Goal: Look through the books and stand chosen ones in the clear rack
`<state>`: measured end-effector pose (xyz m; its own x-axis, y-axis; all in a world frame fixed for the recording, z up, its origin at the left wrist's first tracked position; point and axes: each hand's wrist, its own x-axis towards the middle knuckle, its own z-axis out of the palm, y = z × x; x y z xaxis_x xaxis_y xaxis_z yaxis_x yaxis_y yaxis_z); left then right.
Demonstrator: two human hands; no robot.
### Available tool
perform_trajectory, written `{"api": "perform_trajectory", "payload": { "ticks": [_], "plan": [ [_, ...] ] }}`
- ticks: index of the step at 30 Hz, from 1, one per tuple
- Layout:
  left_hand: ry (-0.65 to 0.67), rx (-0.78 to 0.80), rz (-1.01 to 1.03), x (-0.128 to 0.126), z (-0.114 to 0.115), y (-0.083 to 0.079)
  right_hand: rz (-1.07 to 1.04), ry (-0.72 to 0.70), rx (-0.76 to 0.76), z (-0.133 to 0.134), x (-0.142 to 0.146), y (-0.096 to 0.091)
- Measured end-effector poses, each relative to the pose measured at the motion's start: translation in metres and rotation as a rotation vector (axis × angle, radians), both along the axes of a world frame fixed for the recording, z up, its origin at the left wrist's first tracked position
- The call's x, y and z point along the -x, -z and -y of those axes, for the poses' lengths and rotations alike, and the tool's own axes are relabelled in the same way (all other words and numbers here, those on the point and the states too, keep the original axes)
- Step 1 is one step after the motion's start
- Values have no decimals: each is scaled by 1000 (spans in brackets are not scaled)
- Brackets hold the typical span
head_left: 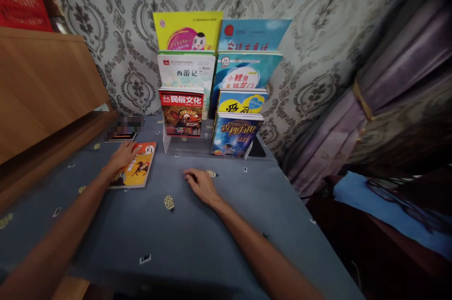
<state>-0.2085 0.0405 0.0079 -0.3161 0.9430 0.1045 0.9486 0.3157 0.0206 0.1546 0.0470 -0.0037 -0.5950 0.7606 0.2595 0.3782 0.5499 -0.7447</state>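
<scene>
My left hand (122, 156) lies flat with fingers stretched out on an orange book (138, 173) that rests on the grey-blue tablecloth (197, 239). My right hand (202, 183) rests palm down on the cloth to the right, fingers loosely curled, holding nothing. Behind both hands a clear tiered rack (183, 142) shows several upright books in two columns, with a red-covered one (181, 112) at the front left and a dark blue one (235, 135) at the front right.
A dark flat object (122, 136) lies behind the orange book. A wooden headboard (42, 83) rises at the left, patterned wallpaper stands behind the rack, and purple curtains (388, 83) hang at the right. A blue cloth (388, 210) lies on a lower surface past the table's right edge.
</scene>
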Motion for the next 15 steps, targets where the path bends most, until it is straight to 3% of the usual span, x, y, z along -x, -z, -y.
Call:
{"api": "perform_trajectory", "payload": {
  "ticks": [8, 15],
  "plan": [
    [31, -33, 26, -28, 29, 15, 12, -10, 27, 0, 1, -2],
    [96, -129, 68, -59, 41, 21, 22, 1, 18, -1, 1, -2]
  ]
}}
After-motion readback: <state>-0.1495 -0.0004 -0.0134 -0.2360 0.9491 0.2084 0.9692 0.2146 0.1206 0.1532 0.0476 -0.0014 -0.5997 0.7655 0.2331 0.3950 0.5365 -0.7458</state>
